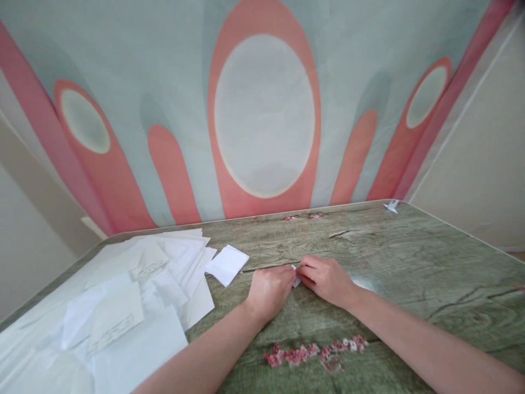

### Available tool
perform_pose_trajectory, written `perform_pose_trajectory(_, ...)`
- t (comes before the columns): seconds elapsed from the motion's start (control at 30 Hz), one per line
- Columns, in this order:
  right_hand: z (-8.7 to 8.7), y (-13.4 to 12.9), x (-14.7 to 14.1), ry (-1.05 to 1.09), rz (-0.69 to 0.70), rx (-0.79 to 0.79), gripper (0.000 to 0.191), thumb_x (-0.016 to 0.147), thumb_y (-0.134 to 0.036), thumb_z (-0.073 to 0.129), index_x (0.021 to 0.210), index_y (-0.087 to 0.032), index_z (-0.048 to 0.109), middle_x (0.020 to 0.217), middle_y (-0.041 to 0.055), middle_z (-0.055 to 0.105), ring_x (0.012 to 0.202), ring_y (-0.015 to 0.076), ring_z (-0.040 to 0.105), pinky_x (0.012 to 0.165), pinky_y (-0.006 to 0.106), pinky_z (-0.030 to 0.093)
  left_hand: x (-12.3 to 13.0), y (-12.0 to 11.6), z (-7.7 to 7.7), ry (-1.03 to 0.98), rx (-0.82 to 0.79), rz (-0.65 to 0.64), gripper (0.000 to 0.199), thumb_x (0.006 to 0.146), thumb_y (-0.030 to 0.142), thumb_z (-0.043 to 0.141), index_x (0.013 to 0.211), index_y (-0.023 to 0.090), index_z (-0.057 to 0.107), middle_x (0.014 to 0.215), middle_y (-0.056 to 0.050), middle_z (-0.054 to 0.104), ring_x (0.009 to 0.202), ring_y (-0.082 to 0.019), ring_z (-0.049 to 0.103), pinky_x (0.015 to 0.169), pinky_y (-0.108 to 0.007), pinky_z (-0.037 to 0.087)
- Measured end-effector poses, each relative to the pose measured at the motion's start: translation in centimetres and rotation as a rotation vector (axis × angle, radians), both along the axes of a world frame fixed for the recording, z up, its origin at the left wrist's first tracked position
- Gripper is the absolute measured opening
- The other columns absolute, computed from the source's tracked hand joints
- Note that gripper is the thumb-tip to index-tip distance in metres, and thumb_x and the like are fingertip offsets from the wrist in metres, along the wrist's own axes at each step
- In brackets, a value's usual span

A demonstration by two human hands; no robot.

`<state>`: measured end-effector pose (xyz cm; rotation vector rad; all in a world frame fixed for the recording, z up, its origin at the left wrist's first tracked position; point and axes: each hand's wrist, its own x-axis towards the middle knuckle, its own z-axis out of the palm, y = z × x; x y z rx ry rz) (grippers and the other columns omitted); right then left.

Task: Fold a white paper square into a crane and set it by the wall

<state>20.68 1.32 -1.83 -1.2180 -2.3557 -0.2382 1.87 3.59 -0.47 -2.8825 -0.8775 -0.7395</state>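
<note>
A small folded piece of white paper (296, 278) is pinched between my two hands, just above or on the wood-patterned table (410, 268). My left hand (271, 290) has its fingers closed around the left side of the paper and hides much of it. On the other side, my right hand (324, 278) grips the paper with thumb and fingertips. To the left of my hands lies a small stack of square white paper (228, 265). The exact shape of the folded paper is mostly covered by my fingers.
Many loose white sheets (139, 339) spread over the table's left side, some bearing printed lines. A small folded white paper figure (391, 206) sits near the far right corner. Pink flower patterns (303, 354) mark the tabletop. Behind the table hangs a pink and grey-green backdrop (266, 202).
</note>
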Motion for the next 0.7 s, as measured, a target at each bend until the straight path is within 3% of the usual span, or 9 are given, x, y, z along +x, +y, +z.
perform_pose_trajectory(0.33, 0.5, 0.0, -0.4, -0.098, -0.003, 0.03, 0.022, 0.087, -0.018, 0.047, 0.069, -0.017, 0.058, 0.072, 0.0029, 0.054, 0.069, 0.0148, 0.049, 0.055, 0.025, 0.033, 0.3, -0.1, -0.1, 0.118, 0.065, 0.046, 0.021, 0.087, 0.019, 0.043, 0.07, 0.017, 0.054, 0.067, -0.002, 0.061, 0.063, -0.014, 0.059, 0.056, -0.022, 0.042)
perform_pose_trajectory(0.53, 0.7, 0.0, 0.4, -0.045, -0.022, -0.086, 0.015, 0.085, -0.013, 0.049, 0.083, -0.019, 0.063, 0.08, 0.0027, 0.058, 0.078, 0.015, 0.053, 0.063, 0.024, 0.038, 0.3, -0.2, -0.2, 0.141, 0.086, 0.052, 0.021, 0.088, 0.022, 0.042, 0.072, 0.017, 0.055, 0.068, -0.002, 0.061, 0.062, -0.015, 0.059, 0.055, -0.024, 0.043)
perform_pose_trajectory(0.7, 1.0, 0.0, 1.3, 0.046, -0.015, -0.12, 0.021, 0.082, -0.01, 0.048, 0.089, -0.021, 0.065, 0.082, 0.0017, 0.06, 0.077, 0.0138, 0.055, 0.066, 0.024, 0.04, 0.2, -0.3, 0.0, 0.158, 0.071, 0.05, 0.02, 0.088, 0.022, 0.043, 0.072, 0.017, 0.055, 0.07, -0.002, 0.062, 0.065, -0.015, 0.06, 0.057, -0.023, 0.043)
